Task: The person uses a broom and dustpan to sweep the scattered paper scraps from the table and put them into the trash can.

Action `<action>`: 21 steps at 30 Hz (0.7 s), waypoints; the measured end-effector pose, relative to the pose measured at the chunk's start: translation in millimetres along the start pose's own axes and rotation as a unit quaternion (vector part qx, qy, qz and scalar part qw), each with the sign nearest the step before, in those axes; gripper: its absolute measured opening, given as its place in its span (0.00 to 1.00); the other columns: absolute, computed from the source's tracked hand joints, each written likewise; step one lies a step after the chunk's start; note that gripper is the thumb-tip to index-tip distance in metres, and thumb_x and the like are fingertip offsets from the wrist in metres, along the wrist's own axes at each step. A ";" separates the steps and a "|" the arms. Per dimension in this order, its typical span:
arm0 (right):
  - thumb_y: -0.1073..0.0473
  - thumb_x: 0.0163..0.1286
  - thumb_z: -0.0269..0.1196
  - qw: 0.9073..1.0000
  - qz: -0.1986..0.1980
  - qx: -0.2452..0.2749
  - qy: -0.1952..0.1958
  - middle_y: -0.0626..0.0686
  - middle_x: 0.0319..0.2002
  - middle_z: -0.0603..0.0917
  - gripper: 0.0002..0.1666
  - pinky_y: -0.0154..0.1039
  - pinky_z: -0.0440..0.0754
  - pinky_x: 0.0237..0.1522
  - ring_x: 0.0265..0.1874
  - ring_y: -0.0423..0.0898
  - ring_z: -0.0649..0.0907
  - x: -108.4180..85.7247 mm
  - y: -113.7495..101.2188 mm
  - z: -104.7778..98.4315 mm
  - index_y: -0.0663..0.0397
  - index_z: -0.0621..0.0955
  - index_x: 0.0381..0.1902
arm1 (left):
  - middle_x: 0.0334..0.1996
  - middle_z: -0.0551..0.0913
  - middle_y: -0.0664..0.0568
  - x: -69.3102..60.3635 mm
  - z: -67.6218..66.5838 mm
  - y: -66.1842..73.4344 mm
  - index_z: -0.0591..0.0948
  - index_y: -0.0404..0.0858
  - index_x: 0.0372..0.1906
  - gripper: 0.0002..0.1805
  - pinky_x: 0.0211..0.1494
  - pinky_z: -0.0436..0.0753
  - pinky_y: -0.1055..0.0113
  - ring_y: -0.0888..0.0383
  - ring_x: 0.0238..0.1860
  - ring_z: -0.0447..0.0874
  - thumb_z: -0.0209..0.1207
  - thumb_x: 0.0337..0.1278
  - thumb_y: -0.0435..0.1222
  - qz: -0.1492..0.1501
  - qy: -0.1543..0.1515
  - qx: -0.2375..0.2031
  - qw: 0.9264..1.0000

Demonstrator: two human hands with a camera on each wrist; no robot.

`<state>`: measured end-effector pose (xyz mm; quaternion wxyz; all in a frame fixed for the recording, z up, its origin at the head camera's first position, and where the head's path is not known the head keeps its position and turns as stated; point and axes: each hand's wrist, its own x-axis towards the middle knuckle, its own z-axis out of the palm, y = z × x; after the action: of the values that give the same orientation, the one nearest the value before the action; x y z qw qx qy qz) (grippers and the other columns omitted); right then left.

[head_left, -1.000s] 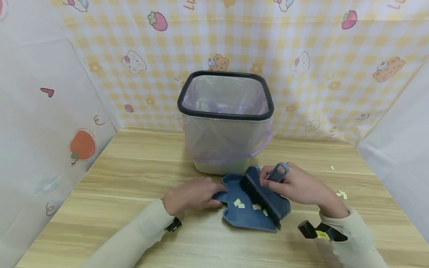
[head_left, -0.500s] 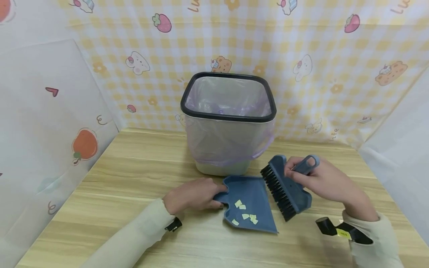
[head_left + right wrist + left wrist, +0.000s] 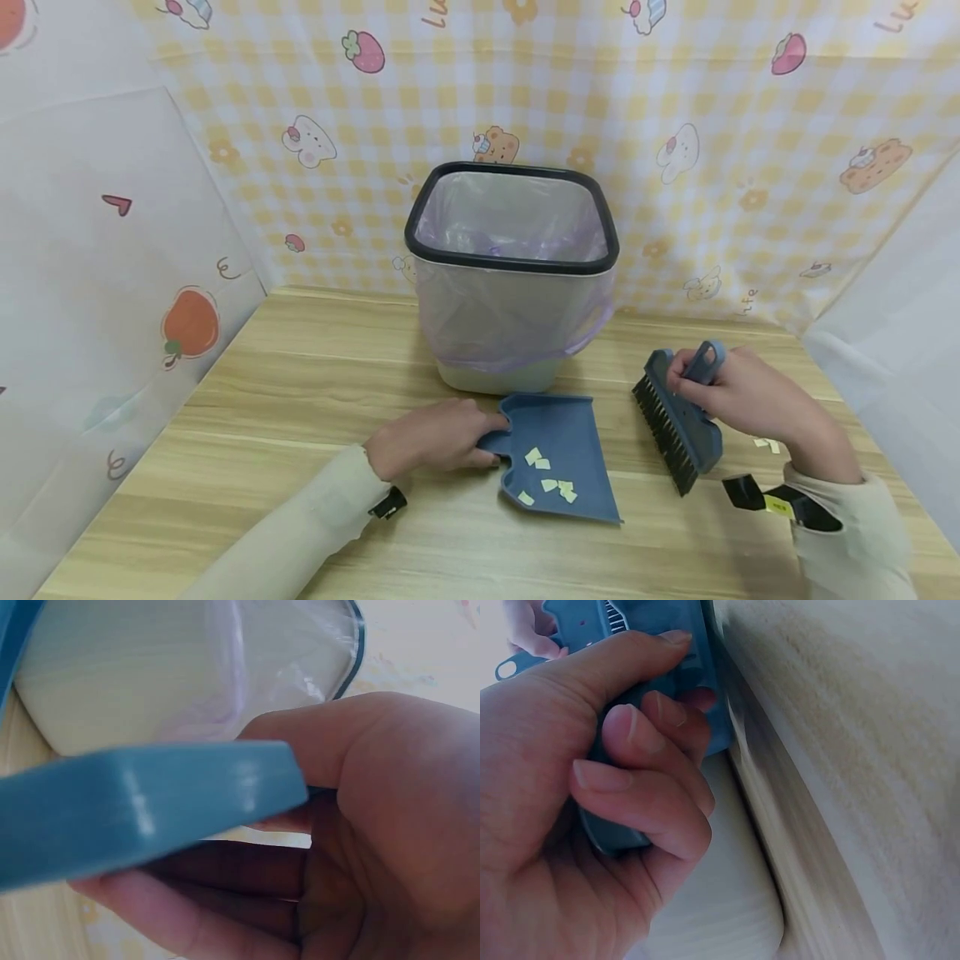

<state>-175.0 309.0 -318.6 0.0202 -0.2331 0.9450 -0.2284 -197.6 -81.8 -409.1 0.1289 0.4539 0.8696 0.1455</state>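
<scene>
A blue dustpan (image 3: 570, 442) lies flat, its mouth facing right, with several pale yellow paper bits (image 3: 549, 484) on it. My left hand (image 3: 435, 435) grips its handle; in the left wrist view the fingers of that hand (image 3: 637, 765) curl round the handle. To the right of the pan, my right hand (image 3: 750, 396) holds a blue brush (image 3: 686, 417) by its handle, black bristles facing left and down. The right wrist view shows the brush (image 3: 142, 802) blurred across the thumb and fingers of the right hand (image 3: 375, 825).
Behind the dustpan stands a bin (image 3: 498, 317) with a black rim and a thin liner bag. More paper bits (image 3: 767, 444) lie on the wooden table (image 3: 300, 375), right of the brush. Patterned cloth (image 3: 360, 167) hangs behind, and white cloth (image 3: 90, 267) at the left.
My right hand has moved the brush off the dustpan and to the right, uncovering the bits on the pan. My left hand has stayed on the dustpan handle.
</scene>
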 end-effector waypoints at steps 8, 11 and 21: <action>0.62 0.84 0.62 0.998 -0.017 0.050 -0.034 0.37 0.22 0.74 0.08 0.38 0.74 0.24 0.18 0.37 0.75 7.5 -11.7 13.0 0.46 0.83 0.40 | 0.25 0.63 0.61 0.3 0.8 -0.6 0.84 0.43 0.50 0.09 0.29 0.63 0.68 0.65 0.25 0.63 0.68 0.78 0.43 -0.003 -0.003 -0.002 1.000; 0.65 0.83 0.63 0.994 -0.041 0.087 -0.045 0.38 0.24 0.75 0.09 0.38 0.75 0.24 0.19 0.38 0.77 9.8 -17.9 18.4 0.47 0.82 0.40 | 0.25 0.63 0.61 0.3 0.3 0.4 0.85 0.43 0.52 0.10 0.30 0.64 0.68 0.64 0.25 0.64 0.68 0.78 0.44 -0.006 -0.004 0.000 1.000; 0.65 0.83 0.64 0.983 -0.098 0.140 -0.059 0.39 0.27 0.77 0.11 0.39 0.81 0.27 0.23 0.38 0.80 13.2 -29.0 24.8 0.43 0.84 0.39 | 0.25 0.63 0.61 0.0 -0.6 0.6 0.84 0.43 0.51 0.10 0.30 0.64 0.68 0.65 0.25 0.64 0.69 0.77 0.44 -0.007 -0.005 0.002 1.000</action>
<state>-170.7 269.7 -327.1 0.0862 -0.3326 0.8733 -0.3453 -197.3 -81.6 -408.3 0.1333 0.4489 0.8723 0.1410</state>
